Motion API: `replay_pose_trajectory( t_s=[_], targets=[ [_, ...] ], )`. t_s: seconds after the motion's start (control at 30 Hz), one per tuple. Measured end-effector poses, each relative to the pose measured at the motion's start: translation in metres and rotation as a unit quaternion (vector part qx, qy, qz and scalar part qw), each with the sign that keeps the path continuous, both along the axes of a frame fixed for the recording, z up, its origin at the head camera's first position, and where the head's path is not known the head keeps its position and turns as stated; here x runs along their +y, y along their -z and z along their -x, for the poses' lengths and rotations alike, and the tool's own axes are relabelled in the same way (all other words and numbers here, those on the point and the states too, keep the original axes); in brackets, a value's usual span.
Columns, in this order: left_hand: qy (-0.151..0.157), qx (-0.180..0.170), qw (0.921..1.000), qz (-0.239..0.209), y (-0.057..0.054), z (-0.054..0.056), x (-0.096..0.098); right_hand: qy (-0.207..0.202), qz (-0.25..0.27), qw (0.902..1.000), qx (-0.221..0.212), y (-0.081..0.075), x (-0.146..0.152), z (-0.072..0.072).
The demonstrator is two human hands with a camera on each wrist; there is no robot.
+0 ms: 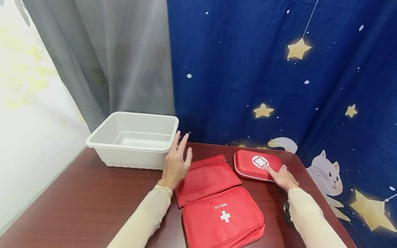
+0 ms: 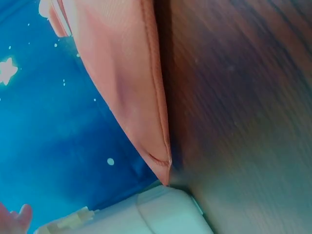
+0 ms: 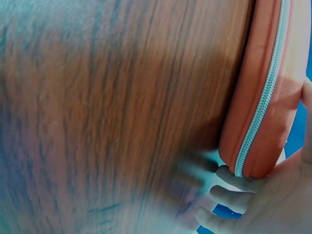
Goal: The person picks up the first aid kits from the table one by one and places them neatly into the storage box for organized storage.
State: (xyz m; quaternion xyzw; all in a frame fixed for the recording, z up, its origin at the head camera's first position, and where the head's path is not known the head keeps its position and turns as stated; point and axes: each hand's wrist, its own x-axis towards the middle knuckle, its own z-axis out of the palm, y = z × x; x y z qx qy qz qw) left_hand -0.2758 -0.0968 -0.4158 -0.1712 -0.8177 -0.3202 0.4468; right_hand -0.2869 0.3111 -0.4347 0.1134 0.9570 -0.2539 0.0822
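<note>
A red hard zip case with a white round emblem lies at the table's right rear. My right hand grips its near right corner, thumb on top. In the right wrist view, the fingers of the right hand curl at the end of the case, beside its pale zipper. My left hand, fingers extended, is beside the right wall of a white plastic bin and holds nothing. Next to it lies a flat red zip pouch. A red first aid bag with a white cross overlaps the pouch's near edge.
The bin stands at the left rear of the dark wooden table, with no contents showing. Behind the table hang a grey curtain and a blue star-patterned curtain. A white wall borders the left side.
</note>
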Motion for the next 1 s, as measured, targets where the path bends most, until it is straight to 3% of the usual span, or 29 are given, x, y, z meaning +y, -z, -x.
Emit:
replay_pose_trajectory(
  t_s=[0.3, 0.8, 1.0],
  targets=[
    [-0.015, 0.033, 0.999, -0.027, -0.001, 0.0, -0.015, 0.004, 0.004, 1.0, -0.001, -0.002, -0.002, -0.001],
    [-0.11, 0.09, 0.9847, -0.1, 0.0, 0.003, -0.05, 0.008, 0.017, 0.9998, 0.01, -0.005, -0.006, -0.003],
    [-0.129, 0.088, 0.9813, -0.112, 0.007, 0.003, -0.061, 0.013, 0.026, 0.9995, 0.011, -0.004, -0.005, -0.003]
  ],
)
